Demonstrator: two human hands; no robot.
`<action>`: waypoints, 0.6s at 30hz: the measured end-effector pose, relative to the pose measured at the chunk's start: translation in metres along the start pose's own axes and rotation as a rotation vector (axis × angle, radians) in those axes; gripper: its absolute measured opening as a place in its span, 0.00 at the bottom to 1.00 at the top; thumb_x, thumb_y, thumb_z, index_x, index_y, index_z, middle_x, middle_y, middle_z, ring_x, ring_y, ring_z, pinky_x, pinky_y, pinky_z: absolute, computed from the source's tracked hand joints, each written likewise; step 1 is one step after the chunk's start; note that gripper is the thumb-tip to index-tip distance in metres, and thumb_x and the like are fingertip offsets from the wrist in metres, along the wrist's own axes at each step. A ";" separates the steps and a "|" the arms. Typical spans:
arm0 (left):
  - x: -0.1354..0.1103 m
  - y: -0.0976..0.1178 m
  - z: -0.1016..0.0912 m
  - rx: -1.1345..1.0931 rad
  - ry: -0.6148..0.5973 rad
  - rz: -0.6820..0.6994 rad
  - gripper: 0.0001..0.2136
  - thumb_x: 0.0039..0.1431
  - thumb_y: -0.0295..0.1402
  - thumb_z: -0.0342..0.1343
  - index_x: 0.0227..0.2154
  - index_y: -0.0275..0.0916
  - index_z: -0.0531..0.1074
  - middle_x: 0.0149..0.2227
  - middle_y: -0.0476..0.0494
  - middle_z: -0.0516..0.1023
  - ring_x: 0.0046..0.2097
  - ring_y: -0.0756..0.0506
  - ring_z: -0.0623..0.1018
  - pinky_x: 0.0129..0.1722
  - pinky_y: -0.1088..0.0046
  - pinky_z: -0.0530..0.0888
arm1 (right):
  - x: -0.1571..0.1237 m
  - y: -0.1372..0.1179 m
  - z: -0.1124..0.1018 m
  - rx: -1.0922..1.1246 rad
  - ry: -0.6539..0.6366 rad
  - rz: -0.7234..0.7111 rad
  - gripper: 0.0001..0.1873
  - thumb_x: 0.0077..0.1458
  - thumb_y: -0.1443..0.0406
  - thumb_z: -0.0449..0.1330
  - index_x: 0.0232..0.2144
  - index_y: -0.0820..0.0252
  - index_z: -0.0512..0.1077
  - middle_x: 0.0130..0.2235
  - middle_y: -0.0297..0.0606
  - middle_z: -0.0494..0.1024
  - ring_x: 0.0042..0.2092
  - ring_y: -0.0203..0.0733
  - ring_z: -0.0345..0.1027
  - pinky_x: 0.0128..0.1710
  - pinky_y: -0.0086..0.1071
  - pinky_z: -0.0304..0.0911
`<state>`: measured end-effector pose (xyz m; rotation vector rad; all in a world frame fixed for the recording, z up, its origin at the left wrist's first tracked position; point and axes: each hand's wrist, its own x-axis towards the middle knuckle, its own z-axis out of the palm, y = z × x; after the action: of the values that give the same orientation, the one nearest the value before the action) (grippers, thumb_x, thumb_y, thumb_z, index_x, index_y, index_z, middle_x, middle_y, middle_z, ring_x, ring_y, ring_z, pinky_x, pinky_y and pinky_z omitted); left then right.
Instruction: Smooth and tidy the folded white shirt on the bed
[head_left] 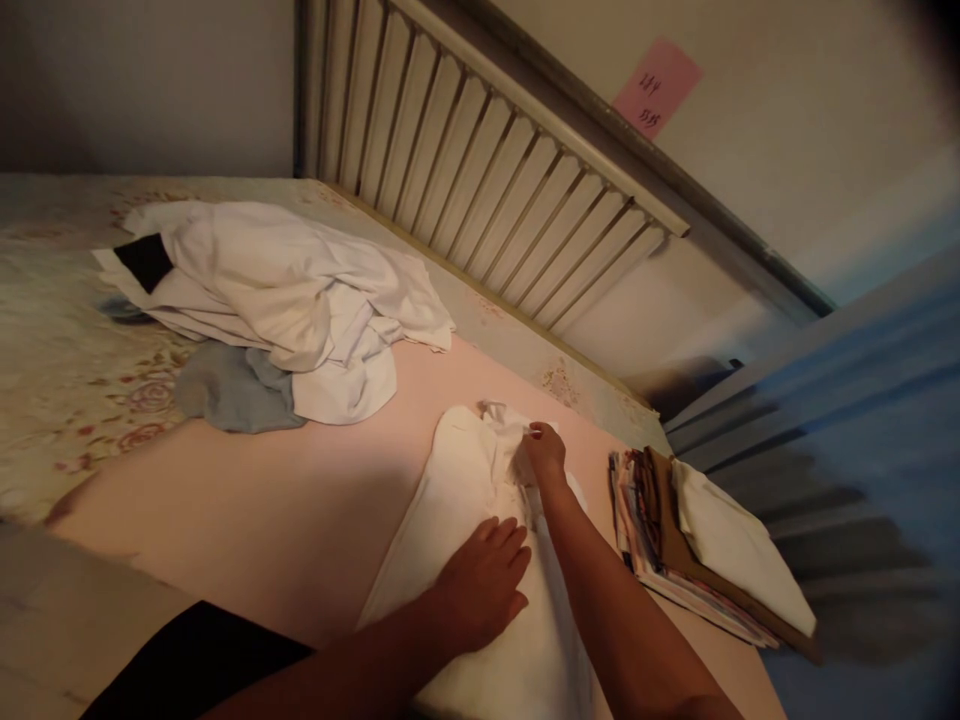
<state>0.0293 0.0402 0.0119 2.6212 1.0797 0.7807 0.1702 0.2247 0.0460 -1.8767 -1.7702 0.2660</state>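
Observation:
A white garment (pixel 442 540) lies lengthwise on a pink cloth, with its far end bunched and wrinkled. My left hand (pixel 484 585) rests flat on the middle of this garment, fingers stretched out. Farther up, my right hand (pixel 546 455) is closed in a pinch on the fabric at the bunched far end. Part of the garment is hidden under my two forearms.
A loose heap of white clothes (pixel 277 270) with a grey piece (pixel 236 390) lies at the left. To the right stands a stack of folded clothes (pixel 742 540), beside a blue curtain (pixel 877 450). The pink cloth (pixel 300 520) covers a floral sheet (pixel 45 400). Behind is a slatted radiator (pixel 465 160).

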 end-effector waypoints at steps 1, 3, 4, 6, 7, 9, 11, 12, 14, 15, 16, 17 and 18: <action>0.000 0.000 0.000 -0.002 0.003 -0.004 0.23 0.65 0.46 0.48 0.56 0.35 0.66 0.62 0.37 0.67 0.63 0.39 0.62 0.62 0.60 0.52 | 0.002 -0.004 -0.003 -0.015 0.054 0.001 0.14 0.58 0.65 0.53 0.44 0.63 0.74 0.38 0.43 0.78 0.41 0.46 0.72 0.44 0.39 0.66; 0.000 0.000 0.000 -0.008 0.009 -0.010 0.23 0.65 0.46 0.48 0.55 0.36 0.66 0.61 0.38 0.67 0.63 0.39 0.62 0.62 0.61 0.53 | 0.006 -0.016 -0.008 -0.021 0.162 -0.007 0.20 0.55 0.67 0.50 0.47 0.67 0.72 0.41 0.47 0.77 0.45 0.49 0.71 0.48 0.41 0.63; 0.000 0.000 -0.001 -0.012 0.011 -0.011 0.22 0.65 0.46 0.48 0.55 0.36 0.66 0.61 0.38 0.67 0.63 0.39 0.62 0.63 0.61 0.53 | 0.008 -0.024 -0.011 -0.021 0.203 -0.033 0.21 0.55 0.68 0.48 0.49 0.67 0.71 0.43 0.48 0.77 0.46 0.48 0.70 0.49 0.41 0.62; 0.000 0.000 -0.001 -0.022 0.016 -0.013 0.22 0.65 0.46 0.48 0.55 0.36 0.67 0.61 0.38 0.68 0.63 0.39 0.62 0.63 0.61 0.53 | 0.010 -0.041 -0.013 -0.026 0.247 -0.163 0.22 0.55 0.68 0.48 0.50 0.66 0.69 0.47 0.49 0.75 0.47 0.47 0.68 0.50 0.40 0.61; -0.001 -0.001 -0.001 -0.027 0.017 -0.014 0.22 0.65 0.46 0.49 0.55 0.37 0.66 0.61 0.38 0.67 0.63 0.39 0.62 0.63 0.61 0.53 | 0.010 -0.050 -0.014 -0.046 0.242 -0.268 0.21 0.56 0.67 0.48 0.50 0.65 0.70 0.47 0.48 0.75 0.48 0.47 0.68 0.50 0.39 0.61; -0.001 -0.001 -0.001 -0.033 0.020 -0.017 0.22 0.65 0.46 0.49 0.55 0.37 0.66 0.61 0.38 0.67 0.63 0.39 0.62 0.63 0.61 0.52 | 0.011 -0.068 -0.012 -0.152 0.158 -0.514 0.19 0.58 0.67 0.50 0.49 0.62 0.71 0.48 0.47 0.74 0.49 0.47 0.65 0.51 0.39 0.61; -0.001 -0.001 -0.001 -0.029 0.018 -0.018 0.22 0.65 0.46 0.49 0.55 0.36 0.66 0.61 0.38 0.67 0.63 0.39 0.62 0.63 0.61 0.52 | 0.012 -0.082 -0.006 -0.330 -0.025 -0.698 0.17 0.59 0.68 0.52 0.50 0.58 0.71 0.51 0.46 0.73 0.53 0.48 0.62 0.53 0.40 0.58; -0.002 -0.001 -0.001 -0.026 0.017 -0.017 0.22 0.65 0.46 0.49 0.55 0.36 0.66 0.61 0.38 0.67 0.64 0.39 0.62 0.63 0.60 0.52 | 0.015 -0.087 -0.002 -0.419 -0.133 -0.736 0.17 0.60 0.68 0.52 0.50 0.57 0.71 0.52 0.45 0.72 0.54 0.48 0.60 0.54 0.40 0.57; -0.002 0.000 -0.001 -0.022 0.017 -0.018 0.22 0.64 0.46 0.49 0.54 0.36 0.66 0.61 0.38 0.67 0.63 0.39 0.62 0.63 0.61 0.52 | 0.021 -0.092 0.007 -0.539 -0.309 -0.726 0.14 0.61 0.67 0.52 0.46 0.55 0.73 0.52 0.45 0.73 0.54 0.48 0.60 0.53 0.40 0.56; -0.002 0.000 -0.001 -0.021 0.019 -0.018 0.22 0.64 0.46 0.50 0.54 0.36 0.66 0.61 0.38 0.68 0.63 0.39 0.62 0.63 0.61 0.52 | 0.025 -0.092 0.011 -0.567 -0.361 -0.693 0.12 0.62 0.66 0.52 0.43 0.56 0.75 0.50 0.45 0.74 0.54 0.48 0.61 0.52 0.39 0.57; -0.002 0.000 -0.001 -0.021 0.023 -0.020 0.22 0.64 0.46 0.50 0.54 0.37 0.66 0.60 0.38 0.68 0.63 0.39 0.62 0.62 0.61 0.52 | 0.029 -0.091 0.015 -0.576 -0.388 -0.654 0.11 0.61 0.65 0.53 0.39 0.57 0.75 0.47 0.46 0.76 0.52 0.48 0.63 0.51 0.38 0.57; -0.002 0.000 0.000 -0.020 0.029 -0.023 0.22 0.64 0.46 0.50 0.54 0.37 0.66 0.60 0.39 0.69 0.63 0.39 0.62 0.62 0.62 0.53 | 0.034 -0.089 0.018 -0.573 -0.398 -0.616 0.09 0.60 0.65 0.55 0.36 0.58 0.76 0.44 0.46 0.76 0.50 0.48 0.65 0.48 0.37 0.58; -0.003 0.000 0.000 -0.020 0.033 -0.024 0.22 0.63 0.46 0.51 0.54 0.37 0.67 0.59 0.39 0.69 0.63 0.39 0.63 0.62 0.62 0.53 | 0.038 -0.086 0.020 -0.564 -0.397 -0.579 0.07 0.58 0.66 0.57 0.33 0.59 0.76 0.41 0.46 0.77 0.48 0.47 0.67 0.46 0.35 0.59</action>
<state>0.0274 0.0386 0.0111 2.5824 1.1046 0.8284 0.0908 0.2653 0.0807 -1.6113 -2.7988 -0.1042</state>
